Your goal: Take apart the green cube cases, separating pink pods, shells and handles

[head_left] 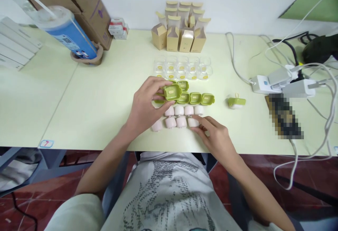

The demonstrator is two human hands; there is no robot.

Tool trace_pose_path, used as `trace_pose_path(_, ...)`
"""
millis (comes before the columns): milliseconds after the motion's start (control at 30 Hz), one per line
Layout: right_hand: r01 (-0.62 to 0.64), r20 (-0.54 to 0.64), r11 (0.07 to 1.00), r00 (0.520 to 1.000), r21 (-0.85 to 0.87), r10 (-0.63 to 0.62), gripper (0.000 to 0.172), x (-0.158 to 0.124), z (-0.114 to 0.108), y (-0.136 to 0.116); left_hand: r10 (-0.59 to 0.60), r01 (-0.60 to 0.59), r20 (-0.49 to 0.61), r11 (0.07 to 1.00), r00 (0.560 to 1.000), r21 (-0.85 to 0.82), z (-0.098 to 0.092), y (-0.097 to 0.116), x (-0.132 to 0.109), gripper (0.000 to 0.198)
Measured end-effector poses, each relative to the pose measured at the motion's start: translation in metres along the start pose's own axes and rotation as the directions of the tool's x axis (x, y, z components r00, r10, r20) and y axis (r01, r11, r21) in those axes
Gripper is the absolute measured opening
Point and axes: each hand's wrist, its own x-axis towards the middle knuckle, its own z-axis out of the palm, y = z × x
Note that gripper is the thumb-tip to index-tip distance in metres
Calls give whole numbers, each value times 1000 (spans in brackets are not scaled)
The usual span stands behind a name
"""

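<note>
Between thumb and fingers, my left hand point(148, 104) grips a small green plastic case point(172, 92), held above the table with its hollow side towards me. Other green cases point(195, 98) lie in rows just beyond and to its right. My right hand point(211, 130) pinches a whitish rounded piece point(193, 122) at the right end of the nearer row. Several pale pink and white pieces point(181, 122) of the same shape sit in two rows between my hands. Off to the right, a green case with a white piece under it and a small loop point(236, 101) stands alone.
Clear plastic covers with yellow marks point(182, 68) stand behind the green cases. Open cardboard boxes point(186, 39) are grouped by the wall. A blue cup point(71, 37) sits in a holder on the left. Power adapters point(280, 79), cables and a pixelated dark item point(285, 116) lie right.
</note>
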Motion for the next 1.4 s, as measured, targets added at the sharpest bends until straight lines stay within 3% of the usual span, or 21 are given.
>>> trace_pose_path(167,60,-25,993,998,-102,-63,34,1,5,2,-12,11,38,1000,999,1,4,2,1,40)
trace_pose_path(267,98,-48,981,993,-169,-107,36,4,-7,2,22,-24,67,999,998,27,4,8,3,41)
trace_pose_path(367,84,-221,996,972,10,-80,24,15,-30,-5,84,-90,109,994,991,56,6,16,2,38)
trace_pose_path(433,85,-259,986,965,145,-45,20,27,-43,-12,171,-185,137,978,976,100,10,21,0,34)
trace_pose_path(533,98,-150,970,986,221,-66,29,48,-52,-18,334,-355,147,922,931,155,22,25,-4,33)
trace_pose_path(600,110,-93,967,992,232,-90,24,61,-53,-18,425,-444,135,880,895,167,30,25,-6,34)
trace_pose_path(700,93,-27,950,996,299,-89,22,77,-57,-9,473,-489,128,856,872,170,34,22,-3,39)
trace_pose_path(767,64,-17,951,998,302,-62,27,89,-63,3,428,-449,142,870,893,203,28,19,2,48)
trace_pose_path(867,51,-93,984,995,168,-36,30,109,-72,30,312,-327,97,900,945,287,7,11,5,52)
trace_pose_path(967,63,-94,996,994,68,-56,23,128,-72,61,181,-160,-50,945,982,284,-14,5,-4,35)
trace_pose_path(1033,91,-54,996,995,24,-90,19,139,-65,77,71,-51,-69,965,995,257,-23,4,-17,26)
trace_pose_path(1167,145,-6,989,989,-37,-145,22,152,-46,92,-4,-4,39,975,999,220,-32,8,-49,23)
trace_pose_path(1300,129,30,991,991,-22,-128,24,156,-35,94,-29,-9,171,976,985,217,-36,11,-78,35)
trace_pose_path(1400,104,32,994,994,34,-106,23,156,-30,97,-91,39,208,970,974,239,-35,10,-95,44)
